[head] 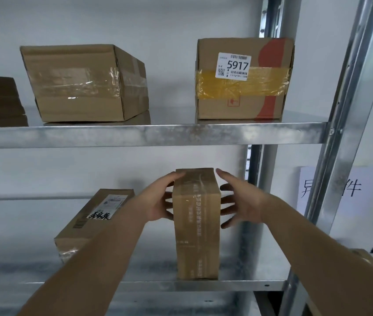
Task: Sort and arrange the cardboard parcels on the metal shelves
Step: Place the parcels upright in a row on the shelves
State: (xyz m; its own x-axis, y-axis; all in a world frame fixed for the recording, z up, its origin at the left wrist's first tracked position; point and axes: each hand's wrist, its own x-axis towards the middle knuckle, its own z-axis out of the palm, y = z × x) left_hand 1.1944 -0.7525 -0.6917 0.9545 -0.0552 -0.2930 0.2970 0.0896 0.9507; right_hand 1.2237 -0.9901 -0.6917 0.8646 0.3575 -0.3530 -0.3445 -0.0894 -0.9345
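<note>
Both forearms reach forward, left hand [158, 199] fingers gripping the upright parcel [195, 224], right hand [240, 199] fingers spread beside it.

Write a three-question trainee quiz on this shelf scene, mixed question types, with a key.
1. True or false: the parcel labelled 5917 sits on the upper shelf.
2. Multiple choice: the upright parcel between the hands stands on
A. the upper shelf
B. the lower shelf
C. another parcel
3. Fill in: the tape across the 5917 parcel is ____ in colour.

Key:
1. True.
2. B. It stands near the front edge; the left hand holds its left side, and the right hand is open at its right side.
3. Yellow.
</note>
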